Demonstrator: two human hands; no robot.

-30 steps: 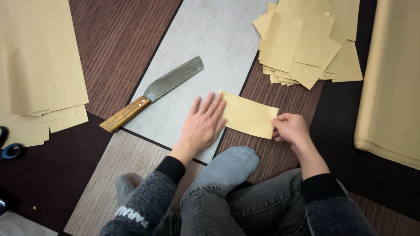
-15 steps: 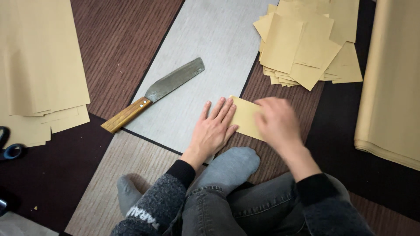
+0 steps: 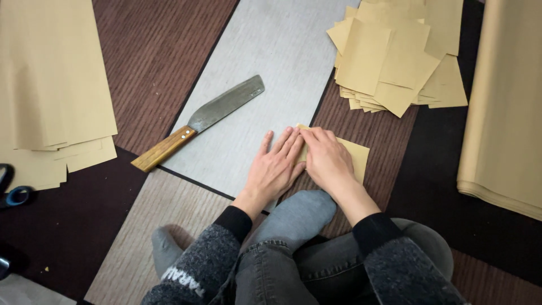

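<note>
On the floor mats, centre frame, both hands lie flat, palms down, side by side. Left hand point(image 3: 275, 168) rests spread on the grey mat point(image 3: 271, 68), fingers straight, nothing gripped, fingertips touching the left edge of a small tan paper sheet point(image 3: 355, 158). Right hand point(image 3: 326, 160) presses flat on top of that sheet, fingers extended, not curled around anything, covering most of it; only the right part and a top-left corner show. Sheet lies across the seam between the grey mat and the brown striped mat point(image 3: 375, 127), just in front of the person's crossed legs in jeans and a grey sock point(image 3: 299, 212).

Big knife point(image 3: 197, 121) with wooden handle lies diagonally on the grey mat, left of the hands, apart from them, blade pointing up-right. Loose pile of cut tan squares point(image 3: 395, 53) at top right, well apart from the hands. Large tan paper stack point(image 3: 51, 85) at far left; another folded stack point(image 3: 502, 107) along the right edge. Blue-handled scissors point(image 3: 14, 189) at the left edge, partly cut off.
</note>
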